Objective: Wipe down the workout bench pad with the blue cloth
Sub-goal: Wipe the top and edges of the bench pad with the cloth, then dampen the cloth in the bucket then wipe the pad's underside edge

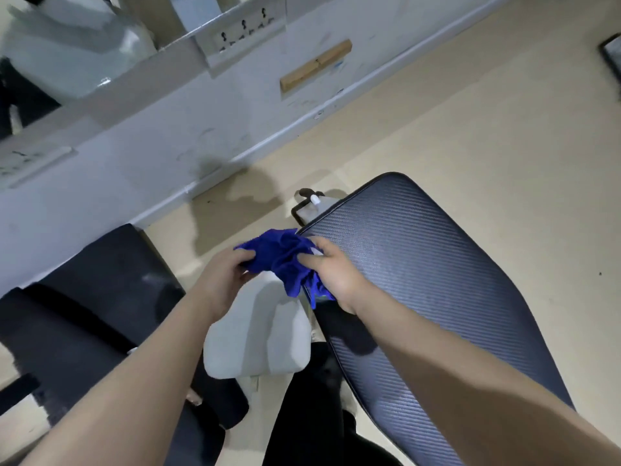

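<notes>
Both forearms reach in from below; the left hand [224, 277] pinches one end of the bunched blue cloth [285, 260], and the right hand [332, 270] curls its fingers round the other end, at the left edge of the dark ribbed bench pad [437, 280]. Beneath the hands sits a white block [258, 341], partly covered by the cloth. Beige floor [470, 112] runs to a grey wall [134, 146].
</notes>
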`<state>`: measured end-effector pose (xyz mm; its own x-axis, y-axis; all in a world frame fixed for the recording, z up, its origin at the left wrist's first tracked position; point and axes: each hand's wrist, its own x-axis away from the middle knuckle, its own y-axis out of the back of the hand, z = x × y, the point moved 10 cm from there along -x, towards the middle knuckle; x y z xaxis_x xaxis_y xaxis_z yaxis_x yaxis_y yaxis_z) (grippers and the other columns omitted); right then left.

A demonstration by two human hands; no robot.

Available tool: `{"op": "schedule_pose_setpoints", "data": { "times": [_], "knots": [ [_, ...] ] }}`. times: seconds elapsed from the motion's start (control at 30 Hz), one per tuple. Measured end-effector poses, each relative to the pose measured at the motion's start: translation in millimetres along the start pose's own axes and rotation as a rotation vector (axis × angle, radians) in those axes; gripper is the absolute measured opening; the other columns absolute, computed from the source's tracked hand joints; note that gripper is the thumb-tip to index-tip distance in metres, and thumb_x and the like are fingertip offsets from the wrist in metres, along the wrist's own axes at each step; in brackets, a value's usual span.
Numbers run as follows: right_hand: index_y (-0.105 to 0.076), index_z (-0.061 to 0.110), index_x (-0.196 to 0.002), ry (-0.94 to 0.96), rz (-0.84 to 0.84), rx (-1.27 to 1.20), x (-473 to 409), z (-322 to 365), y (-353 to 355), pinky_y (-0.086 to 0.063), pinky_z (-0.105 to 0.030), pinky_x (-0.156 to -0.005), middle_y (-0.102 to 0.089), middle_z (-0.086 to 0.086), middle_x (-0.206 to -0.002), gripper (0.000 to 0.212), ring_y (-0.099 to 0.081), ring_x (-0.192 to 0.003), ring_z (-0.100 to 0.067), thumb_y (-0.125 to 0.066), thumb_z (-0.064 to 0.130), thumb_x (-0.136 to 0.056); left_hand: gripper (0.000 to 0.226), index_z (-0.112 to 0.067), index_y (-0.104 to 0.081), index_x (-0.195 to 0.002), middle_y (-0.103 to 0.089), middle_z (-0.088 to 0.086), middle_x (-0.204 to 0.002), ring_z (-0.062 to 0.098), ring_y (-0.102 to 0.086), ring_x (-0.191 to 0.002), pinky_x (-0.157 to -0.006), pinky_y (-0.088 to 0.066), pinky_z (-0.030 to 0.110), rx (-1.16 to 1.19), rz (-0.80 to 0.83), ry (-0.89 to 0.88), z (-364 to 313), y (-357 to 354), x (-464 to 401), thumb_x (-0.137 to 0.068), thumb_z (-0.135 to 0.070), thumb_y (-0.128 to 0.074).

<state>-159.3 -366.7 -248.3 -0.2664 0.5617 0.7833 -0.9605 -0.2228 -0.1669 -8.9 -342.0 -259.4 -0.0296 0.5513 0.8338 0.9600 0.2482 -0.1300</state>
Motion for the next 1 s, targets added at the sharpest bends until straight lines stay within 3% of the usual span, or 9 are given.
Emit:
{"op": "schedule_pose_setpoints", "data": {
  "times": [0.17,0.27,0.4,0.5,0.57,0.73,0.8,0.9,1.0],
  "knots": [
    [-0.058,0.008,-0.107,-0.130,0.021,-0.128,31.4,-35.2,9.5,-0.056,-0.026,-0.067,-0.070,-0.009,-0.091,0.025,-0.069,-0.074,-0.018,-0.058,0.026,-0.091,0.038,-0.019,-0.061,-0.111,-0.073,-0.004,-0.103,0.012,-0.066,-0.100,-0.083,-0.051,0.023,0.052,0.236,-0.052,14.2,-54.8,35.8,-0.100,-0.038,-0.030],
    [-0.062,0.003,-0.111,-0.198,0.001,-0.120,57.3,-65.4,3.7,-0.053,-0.037,-0.090,-0.069,-0.017,-0.107,0.058,-0.068,-0.096,-0.028,-0.064,0.051,-0.078,0.029,-0.010,-0.058,-0.117,-0.068,0.012,-0.114,0.021,-0.067,-0.104,-0.084,-0.055,0.028,-0.188,0.298,-0.136,39.0,-72.9,62.7,-0.090,-0.020,-0.056],
    [-0.064,0.003,-0.103,-0.233,0.116,-0.171,94.0,-99.4,-2.9,-0.053,-0.038,-0.092,-0.069,-0.014,-0.098,0.029,-0.067,-0.093,-0.027,-0.068,0.024,-0.083,0.030,-0.004,-0.060,-0.113,-0.068,0.016,-0.111,0.027,-0.065,-0.106,-0.094,-0.051,0.039,-0.317,0.222,-0.099,75.5,-54.5,87.0,-0.086,-0.018,-0.062],
    [-0.062,0.002,-0.083,-0.269,0.033,-0.230,111.9,-122.7,13.5,-0.057,-0.024,-0.060,-0.072,-0.009,-0.069,0.007,-0.069,-0.059,-0.016,-0.057,0.000,-0.086,0.020,-0.012,-0.060,-0.096,-0.066,0.007,-0.099,0.019,-0.064,-0.092,-0.083,-0.052,0.030,-0.125,0.030,-0.065,81.9,-23.0,102.3,-0.095,-0.003,-0.042],
    [-0.061,0.005,-0.079,-0.343,-0.037,-0.268,120.0,-141.6,19.1,-0.054,-0.022,-0.052,-0.069,-0.005,-0.058,0.012,-0.066,-0.049,-0.013,-0.052,0.003,-0.087,0.024,-0.017,-0.058,-0.091,-0.065,0.004,-0.094,0.015,-0.062,-0.087,-0.079,-0.052,0.030,-0.035,-0.083,-0.045,86.9,-0.4,109.7,-0.095,-0.004,-0.037],
    [-0.066,0.012,-0.080,-0.439,-0.031,-0.526,120.5,-163.2,-19.1,-0.053,-0.040,-0.078,-0.072,-0.006,-0.066,0.033,-0.066,-0.071,-0.022,-0.046,0.035,-0.094,0.018,-0.020,-0.057,-0.090,-0.066,-0.001,-0.093,0.013,-0.063,-0.089,-0.077,-0.053,0.030,0.020,-0.109,-0.027,92.3,6.6,108.0,-0.097,-0.015,-0.042],
    [-0.064,0.017,-0.087,-0.367,-0.047,-0.610,107.6,-161.8,-34.0,-0.056,-0.037,-0.072,-0.073,-0.007,-0.075,0.034,-0.067,-0.070,-0.021,-0.049,0.047,-0.091,0.010,-0.017,-0.054,-0.096,-0.064,-0.002,-0.095,0.012,-0.063,-0.089,-0.074,-0.053,0.028,-0.034,-0.117,-0.027,94.7,7.1,95.1,-0.097,-0.022,-0.046],
    [-0.048,0.033,-0.117,-0.139,-0.153,-0.268,81.4,-159.8,-39.7,-0.056,-0.029,-0.074,-0.059,-0.004,-0.115,0.051,-0.066,-0.091,-0.014,-0.067,0.053,-0.075,0.038,-0.019,-0.051,-0.119,-0.063,0.000,-0.110,0.016,-0.063,-0.099,-0.088,-0.052,0.032,-0.045,-0.143,0.086,104.8,22.4,74.6,-0.093,-0.046,-0.047],
    [-0.063,0.023,-0.091,0.009,-0.093,-0.005,66.3,-145.6,-72.4,-0.049,-0.023,-0.071,-0.056,-0.009,-0.112,0.038,-0.060,-0.092,-0.017,-0.074,0.049,-0.066,0.057,-0.018,-0.052,-0.124,-0.066,0.007,-0.115,0.024,-0.064,-0.105,-0.098,-0.049,0.040,0.015,-0.109,0.203,117.3,36.1,61.3,-0.089,-0.062,-0.039]
  ]
}}
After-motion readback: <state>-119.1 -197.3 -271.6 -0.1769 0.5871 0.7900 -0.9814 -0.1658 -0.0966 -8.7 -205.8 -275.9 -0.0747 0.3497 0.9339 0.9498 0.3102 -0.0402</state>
